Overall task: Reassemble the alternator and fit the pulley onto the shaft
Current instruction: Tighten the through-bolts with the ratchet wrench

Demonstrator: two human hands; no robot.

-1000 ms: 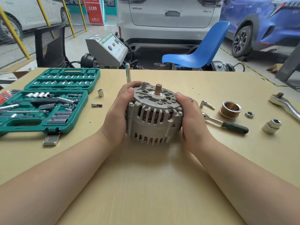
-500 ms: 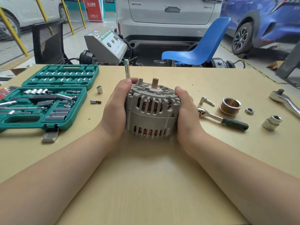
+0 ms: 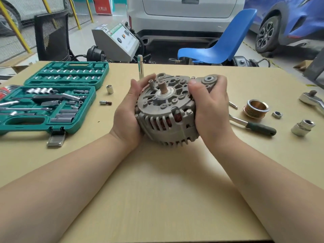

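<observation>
The grey alternator point(image 3: 166, 111) is lifted and tilted towards me, its brown shaft stub point(image 3: 164, 87) pointing up and back. My left hand point(image 3: 128, 111) cups its left side with the fingers curled over the rim. My right hand point(image 3: 209, 106) grips the right side, thumb on the top face and fingers wrapped behind the mounting ear point(image 3: 208, 79). Copper windings show through the slots. The grooved pulley point(image 3: 256, 108) lies on the table to the right, with a nut point(image 3: 277, 114) beside it.
An open green socket case point(image 3: 50, 100) fills the left of the table. A ratchet with a dark green handle point(image 3: 256, 127), a large socket point(image 3: 302, 128) and another ratchet head point(image 3: 310, 100) lie right. A loose socket point(image 3: 109, 89), a bit point(image 3: 105, 102) and an upright extension bar point(image 3: 140, 69) stand behind the alternator.
Both hands have raised the alternator off the table and tipped and turned it, so its top face and mounting ear now face me. My right hand's fingers moved up around the ear.
</observation>
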